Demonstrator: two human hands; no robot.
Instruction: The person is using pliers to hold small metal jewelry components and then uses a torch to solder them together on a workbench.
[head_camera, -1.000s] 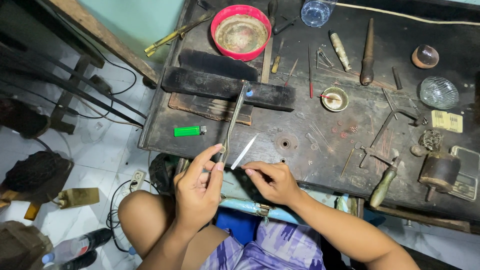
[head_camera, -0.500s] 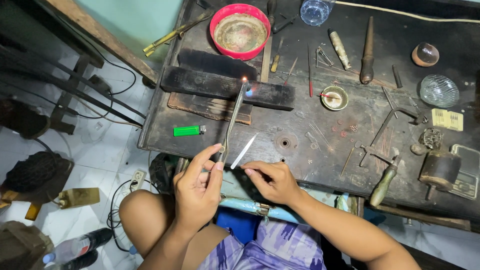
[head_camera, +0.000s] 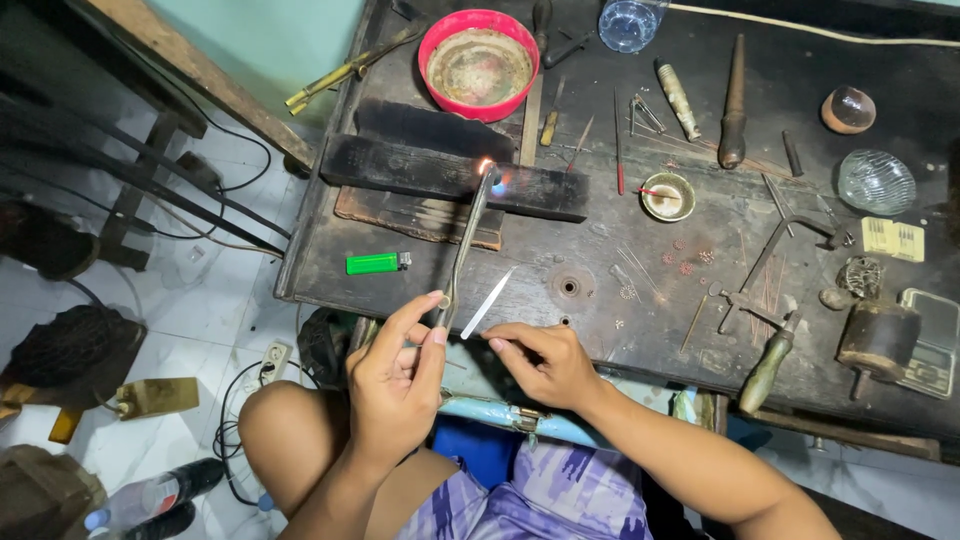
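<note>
**Holding the flame steady on the charred block**

Gripping a long metal torch pipe (head_camera: 463, 245), the left hand (head_camera: 395, 385) has thumb and fingers closed round its near end, just above the bench edge. The pipe runs away from the person, and its far tip carries a small flame (head_camera: 487, 168) that sits right at the charred block (head_camera: 455, 175) lying across the dark bench (head_camera: 620, 330). Whatever piece is being heated there is too small to make out.

The right hand (head_camera: 545, 365) pinches the near end of a thin pale strip (head_camera: 488, 302) between thumb and fingertips; the strip points toward the flame but stops well short of it, just beside the pipe.

To do this well, I judge the pipe wants a firm, still grip, so the flame stays on one spot of the block rather than wandering. The strip should go in slowly, along the pipe's line. Keep the flame well apart from the green lighter (head_camera: 376, 263) lying near the pipe's left, and both wrists low for steadiness.
</note>
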